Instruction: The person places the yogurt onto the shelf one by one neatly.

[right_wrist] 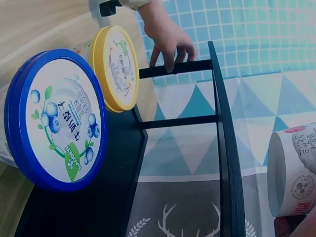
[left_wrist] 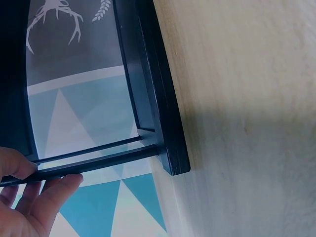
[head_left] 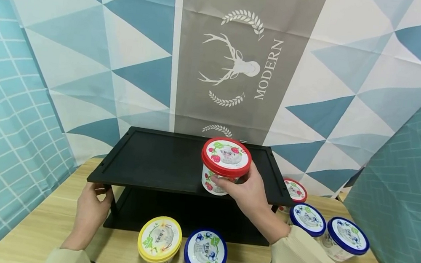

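My right hand [head_left: 248, 192] grips a tub with a red lid [head_left: 227, 156] and strawberry prints, thumb on its near side. The tub is over the right part of the upper board of a black two-tier shelf [head_left: 155, 156]. In the right wrist view a gap shows between the tub's base [right_wrist: 277, 177] and the board. At the shelf's left end, my left hand [head_left: 90, 209] holds a thin black post [left_wrist: 108, 160] between thumb and fingers. Before the lower tier stand a yellow-lidded tub [head_left: 159, 241] and a blue-lidded tub [head_left: 205, 254].
Right of the shelf stand two more blue-lidded tubs [head_left: 347, 235] and another red-lidded tub [head_left: 295, 191], partly hidden by the shelf. Everything rests on a wooden table [head_left: 50, 213]. Patterned cloth [head_left: 135, 77] hangs behind, with tile-patterned cloth at both sides.
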Available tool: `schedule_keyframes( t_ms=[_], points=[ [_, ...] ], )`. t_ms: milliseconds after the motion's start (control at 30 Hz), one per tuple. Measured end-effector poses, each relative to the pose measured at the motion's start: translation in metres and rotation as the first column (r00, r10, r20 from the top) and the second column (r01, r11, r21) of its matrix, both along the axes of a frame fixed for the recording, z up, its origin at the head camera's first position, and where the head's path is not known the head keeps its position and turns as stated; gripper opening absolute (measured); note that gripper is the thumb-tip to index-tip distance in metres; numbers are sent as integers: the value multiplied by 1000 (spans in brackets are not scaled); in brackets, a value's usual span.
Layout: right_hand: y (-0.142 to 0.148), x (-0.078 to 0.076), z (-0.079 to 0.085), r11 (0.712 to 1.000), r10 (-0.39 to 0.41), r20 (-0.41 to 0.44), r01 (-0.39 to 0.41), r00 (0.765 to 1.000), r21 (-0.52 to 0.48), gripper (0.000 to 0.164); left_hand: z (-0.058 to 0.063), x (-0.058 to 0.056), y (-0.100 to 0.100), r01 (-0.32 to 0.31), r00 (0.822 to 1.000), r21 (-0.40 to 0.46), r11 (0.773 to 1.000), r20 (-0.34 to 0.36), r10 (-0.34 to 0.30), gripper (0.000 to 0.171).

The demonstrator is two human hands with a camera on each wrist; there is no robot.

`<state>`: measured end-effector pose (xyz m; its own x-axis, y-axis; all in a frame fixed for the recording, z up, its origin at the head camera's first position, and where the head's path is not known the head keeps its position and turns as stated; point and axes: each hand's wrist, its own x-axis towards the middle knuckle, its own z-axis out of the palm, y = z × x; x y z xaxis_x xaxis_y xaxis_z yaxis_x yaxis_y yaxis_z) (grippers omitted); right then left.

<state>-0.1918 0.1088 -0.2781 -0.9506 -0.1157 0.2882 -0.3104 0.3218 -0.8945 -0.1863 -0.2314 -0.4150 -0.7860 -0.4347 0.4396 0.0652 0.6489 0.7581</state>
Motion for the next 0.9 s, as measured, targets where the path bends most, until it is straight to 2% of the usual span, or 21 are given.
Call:
schedule_keyframes(
  t_ms=[900],
  points=[
    [-17, -5, -2, 997, 69, -28, -70, 997, -22, 69, -1, -1, 0, -6, 1000, -5, 1000, 0, 6, 30]
  ],
)
